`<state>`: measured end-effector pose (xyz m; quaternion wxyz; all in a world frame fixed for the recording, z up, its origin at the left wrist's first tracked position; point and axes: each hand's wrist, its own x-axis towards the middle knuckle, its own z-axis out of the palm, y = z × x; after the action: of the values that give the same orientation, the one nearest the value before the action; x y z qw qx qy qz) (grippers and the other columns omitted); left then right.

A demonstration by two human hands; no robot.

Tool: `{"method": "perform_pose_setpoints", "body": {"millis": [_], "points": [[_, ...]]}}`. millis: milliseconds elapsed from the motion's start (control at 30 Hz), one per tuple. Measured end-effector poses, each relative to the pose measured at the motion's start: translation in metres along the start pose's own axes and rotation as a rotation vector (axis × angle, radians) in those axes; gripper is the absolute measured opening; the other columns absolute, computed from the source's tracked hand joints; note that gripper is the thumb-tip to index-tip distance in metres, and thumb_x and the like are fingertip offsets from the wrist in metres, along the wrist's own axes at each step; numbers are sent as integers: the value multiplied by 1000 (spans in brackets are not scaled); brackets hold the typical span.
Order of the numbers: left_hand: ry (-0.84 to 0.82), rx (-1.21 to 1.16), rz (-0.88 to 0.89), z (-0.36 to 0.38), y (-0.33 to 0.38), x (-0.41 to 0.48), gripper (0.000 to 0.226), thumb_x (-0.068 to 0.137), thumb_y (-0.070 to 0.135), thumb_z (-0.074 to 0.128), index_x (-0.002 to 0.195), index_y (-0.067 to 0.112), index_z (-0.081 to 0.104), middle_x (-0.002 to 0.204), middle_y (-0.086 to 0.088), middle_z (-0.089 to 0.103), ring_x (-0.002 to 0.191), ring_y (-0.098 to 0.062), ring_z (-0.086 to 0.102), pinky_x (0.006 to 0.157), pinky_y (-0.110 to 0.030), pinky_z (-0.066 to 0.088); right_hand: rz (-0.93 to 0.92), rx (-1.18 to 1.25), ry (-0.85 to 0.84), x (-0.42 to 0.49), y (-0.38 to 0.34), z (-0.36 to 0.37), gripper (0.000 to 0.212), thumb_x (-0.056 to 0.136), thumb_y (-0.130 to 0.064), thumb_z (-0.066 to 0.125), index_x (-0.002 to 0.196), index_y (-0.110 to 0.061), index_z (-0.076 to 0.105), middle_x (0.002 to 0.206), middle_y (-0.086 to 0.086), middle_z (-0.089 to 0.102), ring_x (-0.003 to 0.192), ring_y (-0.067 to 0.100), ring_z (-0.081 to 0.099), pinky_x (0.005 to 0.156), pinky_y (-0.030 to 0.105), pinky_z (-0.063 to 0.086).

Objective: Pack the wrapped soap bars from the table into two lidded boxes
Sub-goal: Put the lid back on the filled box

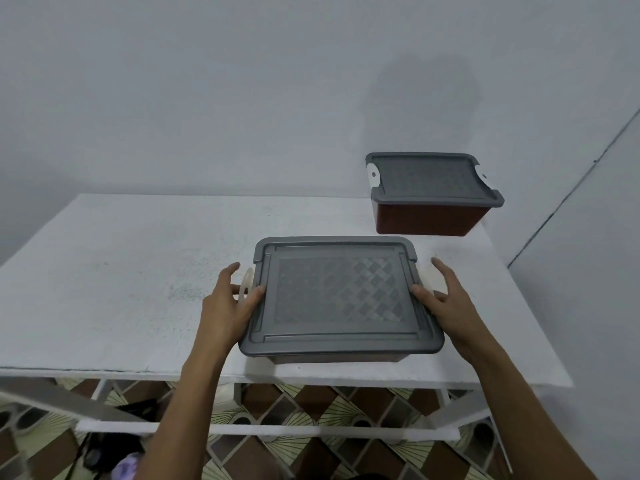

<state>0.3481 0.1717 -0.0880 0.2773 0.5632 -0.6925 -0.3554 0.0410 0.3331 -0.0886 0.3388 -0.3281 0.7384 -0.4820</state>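
Note:
A brown box with a grey patterned lid (339, 296) sits near the table's front edge, lid on. My left hand (228, 303) rests at its left side, thumb on the lid's edge and fingers by the white latch (246, 284). At the right side my right hand (446, 299) has its thumb on the lid and its fingers spread beside the box. A second brown box with a grey lid (431, 192) stands closed at the back right corner. No soap bars are visible.
The white table (121, 278) stands against a grey wall. Below it are white frame bars and a patterned floor (311, 407), with dark items on the floor at lower left.

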Motion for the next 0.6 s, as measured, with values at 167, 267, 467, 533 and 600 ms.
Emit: {"method": "perform_pose_setpoints", "body": {"millis": [167,267,467,533,600], "points": [[-5,-79,-19,2,-6,0,56,86,46,67,133,16,56,124,-8,65,94,-21,64,83,-40,53,23,42,141,-2,1,10,48,93,-31,61,136,-15,49,127,7,60,102,21,61,80,31,54],[22,-126,-4,3,-5,-2,46,86,40,69,126,19,59,122,-2,64,90,-19,64,77,-37,52,-35,32,190,-5,1,13,44,93,-29,62,134,-17,52,121,4,62,97,19,64,74,25,53],[-6,-21,49,-1,2,-5,42,87,40,67,125,24,57,107,-4,64,78,-8,60,62,-18,43,-65,1,198,-5,4,12,50,92,-30,62,140,-22,50,118,9,64,98,21,64,75,28,56],[-42,38,63,0,6,-7,45,85,49,66,124,29,56,101,-4,61,78,-10,60,59,-19,45,-86,-40,177,-5,3,14,49,93,-27,61,141,-23,50,125,8,61,105,20,59,78,24,52],[-73,104,72,1,9,-6,50,82,58,63,123,31,55,101,-4,60,84,-19,62,66,-29,52,-106,-98,151,-5,0,18,50,93,-27,62,141,-22,49,138,2,54,119,18,53,89,25,46]]}}
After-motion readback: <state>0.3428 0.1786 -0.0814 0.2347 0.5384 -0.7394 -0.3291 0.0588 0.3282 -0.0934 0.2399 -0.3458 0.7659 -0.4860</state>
